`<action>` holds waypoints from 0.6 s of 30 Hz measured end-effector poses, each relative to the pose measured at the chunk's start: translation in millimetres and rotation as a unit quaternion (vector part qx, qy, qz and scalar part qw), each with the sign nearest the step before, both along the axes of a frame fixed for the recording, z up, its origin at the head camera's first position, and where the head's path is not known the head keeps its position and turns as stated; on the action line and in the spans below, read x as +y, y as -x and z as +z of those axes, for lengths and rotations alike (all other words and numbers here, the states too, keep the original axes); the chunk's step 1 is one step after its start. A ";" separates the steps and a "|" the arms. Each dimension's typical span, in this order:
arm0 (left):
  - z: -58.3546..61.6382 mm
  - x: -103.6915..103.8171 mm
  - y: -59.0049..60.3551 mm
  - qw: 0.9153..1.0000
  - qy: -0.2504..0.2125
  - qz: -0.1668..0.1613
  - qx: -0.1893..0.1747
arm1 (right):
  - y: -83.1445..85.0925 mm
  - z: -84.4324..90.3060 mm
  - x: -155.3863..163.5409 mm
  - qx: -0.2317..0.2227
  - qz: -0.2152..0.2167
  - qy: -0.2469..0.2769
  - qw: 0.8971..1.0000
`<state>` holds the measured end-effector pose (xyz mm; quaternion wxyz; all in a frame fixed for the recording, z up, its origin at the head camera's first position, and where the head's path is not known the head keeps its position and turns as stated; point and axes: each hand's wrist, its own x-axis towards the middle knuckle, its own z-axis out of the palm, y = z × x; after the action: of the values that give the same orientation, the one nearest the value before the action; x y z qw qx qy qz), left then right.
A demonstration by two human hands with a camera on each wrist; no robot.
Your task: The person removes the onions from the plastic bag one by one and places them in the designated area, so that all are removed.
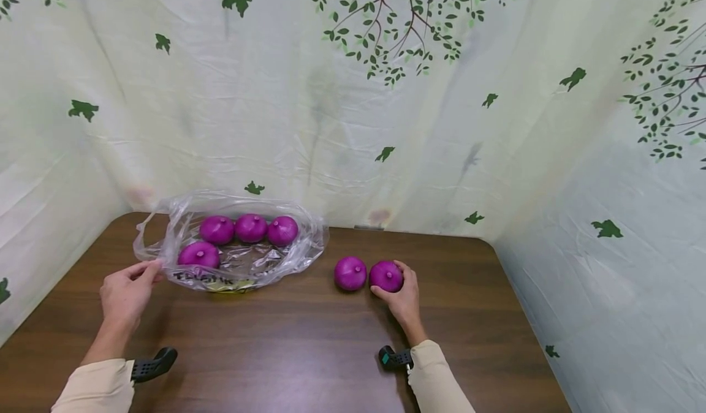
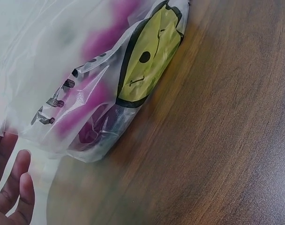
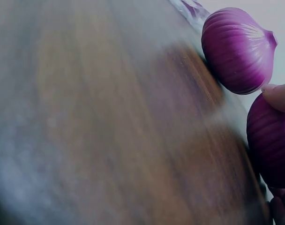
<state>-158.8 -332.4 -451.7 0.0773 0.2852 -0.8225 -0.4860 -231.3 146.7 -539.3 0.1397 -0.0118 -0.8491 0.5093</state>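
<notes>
At the left of the table lies a clear plastic bag, its mouth spread wide, with several purple onions inside. My left hand pinches the near left edge of this bag between thumb and forefinger; its other fingers show loose in the left wrist view. Right of the bag, two more purple onions sit side by side on the wood. My right hand grips the right-hand onion, thumb at its near side and fingers behind. The other onion stands close beside it, stem up.
The brown wooden table has rounded far corners. A pale curtain printed with leaves hangs along its back and sides. Black printing and a yellow figure mark the bag's near side. Each wrist wears a black camera band.
</notes>
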 end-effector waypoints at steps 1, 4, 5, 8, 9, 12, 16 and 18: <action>0.0 -0.1 -0.3 1.000 -0.002 0.001 -0.001 | 0.1 0.2 -0.1 -0.001 0.000 0.001 1.000; 0.0 -0.6 -0.8 1.000 -0.006 0.006 -0.003 | 0.0 0.1 -0.8 -0.002 0.001 0.005 1.000; 0.0 -0.8 -0.6 1.000 -0.007 0.009 -0.004 | -0.2 0.0 -1.0 -0.002 0.001 0.007 1.000; 0.7 -0.6 0.3 1.000 -0.013 0.016 -0.002 | -0.8 0.1 -1.8 -0.001 0.004 0.013 1.000; 0.9 -0.3 0.6 1.000 -0.013 0.017 -0.002 | -0.6 0.0 -1.8 0.000 0.004 0.014 1.000; 1.6 0.5 1.4 1.000 -0.012 0.018 -0.002 | -0.2 -0.5 -1.4 0.006 0.007 0.015 1.000; 2.6 1.4 1.4 1.000 -0.011 0.016 -0.005 | 1.1 -1.3 -0.1 0.009 0.012 0.015 1.000; 3.2 2.0 1.1 1.000 -0.012 0.016 -0.006 | 1.4 -1.2 0.3 0.009 0.014 0.015 1.000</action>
<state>-159.9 -330.4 -448.4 0.0769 0.3025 -0.8123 -0.4927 -232.7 147.0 -540.5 0.1404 0.0028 -0.8402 0.5238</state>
